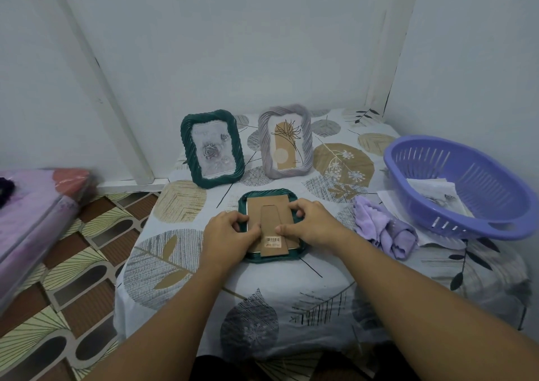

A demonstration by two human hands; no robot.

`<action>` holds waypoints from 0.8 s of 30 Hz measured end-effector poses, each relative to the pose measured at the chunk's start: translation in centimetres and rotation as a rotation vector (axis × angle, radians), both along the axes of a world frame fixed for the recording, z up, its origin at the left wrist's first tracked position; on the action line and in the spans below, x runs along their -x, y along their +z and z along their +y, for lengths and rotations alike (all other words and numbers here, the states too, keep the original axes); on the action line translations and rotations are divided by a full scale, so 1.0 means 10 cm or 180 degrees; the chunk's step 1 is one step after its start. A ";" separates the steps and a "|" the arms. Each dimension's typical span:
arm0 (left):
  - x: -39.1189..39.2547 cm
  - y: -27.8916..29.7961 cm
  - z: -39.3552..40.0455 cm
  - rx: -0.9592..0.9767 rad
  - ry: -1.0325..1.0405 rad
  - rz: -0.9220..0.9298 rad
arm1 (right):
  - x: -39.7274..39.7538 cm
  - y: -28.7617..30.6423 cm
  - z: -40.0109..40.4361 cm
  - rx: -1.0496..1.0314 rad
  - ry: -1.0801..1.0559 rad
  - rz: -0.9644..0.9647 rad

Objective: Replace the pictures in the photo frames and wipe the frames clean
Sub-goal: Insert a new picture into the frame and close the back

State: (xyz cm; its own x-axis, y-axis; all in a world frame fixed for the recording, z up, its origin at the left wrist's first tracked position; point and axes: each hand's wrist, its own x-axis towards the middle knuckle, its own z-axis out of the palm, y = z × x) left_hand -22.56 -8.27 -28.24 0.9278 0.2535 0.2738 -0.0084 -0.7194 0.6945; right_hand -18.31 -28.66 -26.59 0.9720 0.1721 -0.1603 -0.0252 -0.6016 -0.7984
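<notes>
Item 1: face-down green frame [269, 256], lower centre of the picture, flat on the leaf-patterned tabletop [291, 307]; brown cardboard backing [269, 202] uppermost, with its stand flap [274, 229] and a barcode label [272, 241] at the near end.

Item 2: left hand [229, 234], on the left edge of that frame; fingers curled over the rim, thumb pressing the backing beside the flap.

Item 3: right hand [315, 223], on the right edge; fingers curled at the upper right rim, thumb laid across the flap; both hands hold the frame.

Item 4: upright green frame [212, 150], centre left, behind item 1; grey rose picture inside.

Item 5: upright lilac frame [286, 141], just right of item 4; line-drawn flower on tan.

Item 6: crumpled lilac cloth [382, 229], right of item 1, apart from it.

Item 7: purple slotted basket [466, 188], far right; printed sheets [431, 191] inside, one paper [386, 198] showing beneath its near edge.

Item 8: patterned floor [73, 264], lower left; a pink wrapped bundle [35, 205] at the left edge.
</notes>
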 end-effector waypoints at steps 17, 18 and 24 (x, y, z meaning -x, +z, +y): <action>-0.29 0.12 -0.02 0.0365 0.0381 0.0674 | -0.08 0.05 0.01 -0.0518 -0.0061 0.0583; -0.34 0.13 -0.02 0.0363 0.0442 0.0644 | -0.08 0.05 0.00 -0.0536 -0.0051 0.0624; -0.41 -0.03 -0.07 -0.0274 0.0538 0.0499 | -0.12 0.07 0.00 -0.0417 -0.0011 0.0672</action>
State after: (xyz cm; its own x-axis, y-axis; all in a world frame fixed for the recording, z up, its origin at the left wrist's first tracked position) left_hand -18.44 -8.94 -28.55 0.9070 0.3907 0.1571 0.2202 -0.7581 0.6138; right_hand -17.08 -28.69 -25.91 0.9199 0.2015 -0.3365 -0.2016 -0.4930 -0.8463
